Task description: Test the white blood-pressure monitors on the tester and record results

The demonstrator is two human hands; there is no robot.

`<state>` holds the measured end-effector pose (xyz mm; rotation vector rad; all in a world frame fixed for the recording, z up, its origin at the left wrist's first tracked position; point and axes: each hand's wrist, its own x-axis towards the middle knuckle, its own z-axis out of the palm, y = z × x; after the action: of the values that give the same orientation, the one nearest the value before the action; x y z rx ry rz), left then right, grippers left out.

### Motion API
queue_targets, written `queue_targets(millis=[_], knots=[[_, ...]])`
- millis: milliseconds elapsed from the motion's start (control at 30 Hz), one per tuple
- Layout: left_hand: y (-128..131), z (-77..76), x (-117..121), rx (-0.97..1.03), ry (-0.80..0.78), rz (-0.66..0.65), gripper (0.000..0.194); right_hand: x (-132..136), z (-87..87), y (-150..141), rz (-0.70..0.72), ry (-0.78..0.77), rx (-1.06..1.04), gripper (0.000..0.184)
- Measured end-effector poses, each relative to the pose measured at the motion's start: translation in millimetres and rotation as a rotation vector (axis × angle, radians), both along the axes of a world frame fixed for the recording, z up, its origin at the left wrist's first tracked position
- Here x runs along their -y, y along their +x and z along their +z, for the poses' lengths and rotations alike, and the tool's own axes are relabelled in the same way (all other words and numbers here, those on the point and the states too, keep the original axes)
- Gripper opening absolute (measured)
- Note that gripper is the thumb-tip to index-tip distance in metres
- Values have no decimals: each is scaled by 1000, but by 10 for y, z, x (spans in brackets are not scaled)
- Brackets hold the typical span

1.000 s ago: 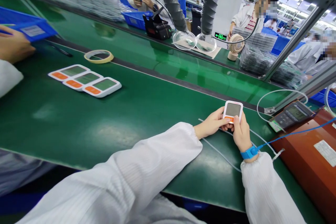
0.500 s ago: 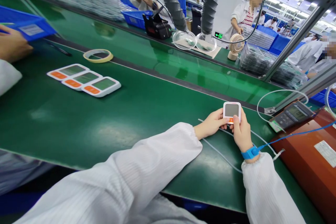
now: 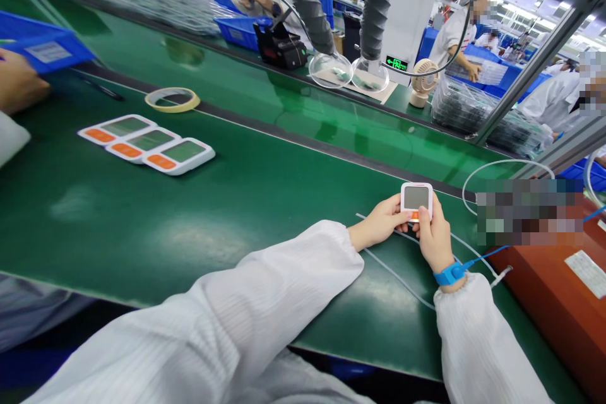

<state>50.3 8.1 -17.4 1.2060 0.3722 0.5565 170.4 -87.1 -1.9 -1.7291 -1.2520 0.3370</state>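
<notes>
A small white device with a grey screen and an orange button strip is held upright between both hands, above the green bench. My left hand grips its left and lower edge, the thumb near the orange strip. Around its right side closes my right hand, with the thumb over the front by the orange strip. A blue wrist strap with a cord circles my right wrist. Further left, three similar white devices lie overlapping in a row, screens up. The back of the held device is hidden.
Behind those devices lies a roll of yellowish tape. A thin pale tube runs over the bench below my hands. An orange-brown box stands at right. A co-worker's hand is by a blue bin at far left.
Both hands keep the same grip on the device. The view has shifted slightly. In the background, a person by the stacked clear trays has moved right, with an arm reaching out.
</notes>
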Motion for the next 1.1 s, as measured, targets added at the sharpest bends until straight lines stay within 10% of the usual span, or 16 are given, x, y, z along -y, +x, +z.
queue_targets(millis=[1100], knots=[[0,5,6,39,-25,6,55,-2,-2,4,8,0,9,54]])
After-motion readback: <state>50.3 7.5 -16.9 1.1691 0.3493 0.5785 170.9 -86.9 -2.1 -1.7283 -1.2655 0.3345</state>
